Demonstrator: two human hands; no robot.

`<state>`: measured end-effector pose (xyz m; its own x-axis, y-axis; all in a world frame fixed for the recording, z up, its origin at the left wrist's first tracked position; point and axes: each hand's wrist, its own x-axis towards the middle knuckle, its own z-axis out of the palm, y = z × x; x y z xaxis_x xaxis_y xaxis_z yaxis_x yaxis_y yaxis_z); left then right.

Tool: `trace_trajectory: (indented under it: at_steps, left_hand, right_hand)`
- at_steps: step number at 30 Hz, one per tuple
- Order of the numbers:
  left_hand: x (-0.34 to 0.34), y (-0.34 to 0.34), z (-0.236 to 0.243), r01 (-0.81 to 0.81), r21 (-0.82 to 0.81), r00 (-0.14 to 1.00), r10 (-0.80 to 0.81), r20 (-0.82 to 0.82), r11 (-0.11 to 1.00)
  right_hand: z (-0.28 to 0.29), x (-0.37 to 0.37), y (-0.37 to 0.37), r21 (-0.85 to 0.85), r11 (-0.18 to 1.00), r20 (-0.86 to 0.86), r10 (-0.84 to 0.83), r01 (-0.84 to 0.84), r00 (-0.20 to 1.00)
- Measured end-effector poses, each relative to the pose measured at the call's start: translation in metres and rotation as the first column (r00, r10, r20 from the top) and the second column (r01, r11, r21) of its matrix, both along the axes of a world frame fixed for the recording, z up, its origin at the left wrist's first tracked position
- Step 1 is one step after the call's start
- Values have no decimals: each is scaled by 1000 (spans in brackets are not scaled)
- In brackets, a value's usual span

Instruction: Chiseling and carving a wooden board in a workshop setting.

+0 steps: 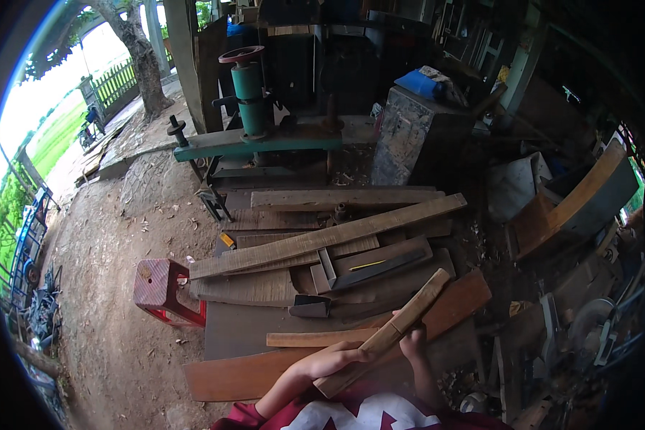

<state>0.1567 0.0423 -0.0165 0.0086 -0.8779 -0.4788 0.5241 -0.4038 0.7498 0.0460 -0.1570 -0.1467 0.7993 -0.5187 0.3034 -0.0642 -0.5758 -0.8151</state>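
Note:
A short, slightly curved wooden piece [401, 322] lies slanted in front of my body, its far end up to the right. My left hand [335, 360] is closed round its lower part, and my right hand [413, 341] grips it from the right side, thumb up. Under it, a wide reddish-brown board [244, 376] and a narrow wooden strip [315, 339] rest on the brown worktop [247, 322]. Farther off, a long plank [337, 233] lies across other boards. Beside it are a dark flat metal bar [388, 267], a yellow pencil [368, 264] and a dark curved block [309, 307].
A red stool with a checkered seat [159, 281] stands left of the worktop. Beyond rises a green machine with a handwheel [241, 54]. A small yellow object [227, 239] sits near the left edge. Curved wood panels [580, 201] and scrap crowd the right.

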Motion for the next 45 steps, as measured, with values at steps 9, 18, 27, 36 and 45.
trace_trajectory:
  at_steps: [9,18,27,36,45]
  left_hand:
    - [2,8,-1,29,-189,919,-100,-380,982]
    - [-9,4,-5,108,-209,976,-144,-166,972]
    - [-32,-3,-43,-158,-259,957,213,198,953]
    - [-11,6,-13,-53,-323,957,-44,-287,945]
    - [-11,6,-18,-212,-231,925,118,-362,950]
  right_hand:
    - [-34,3,-6,422,906,-17,29,-19,999]
    - [7,11,10,420,905,-25,84,-66,996]
    - [-1,13,14,368,929,-33,58,-42,998]
    - [-19,4,14,269,962,-80,-24,45,997]
    - [27,-3,17,193,981,95,-38,19,995]
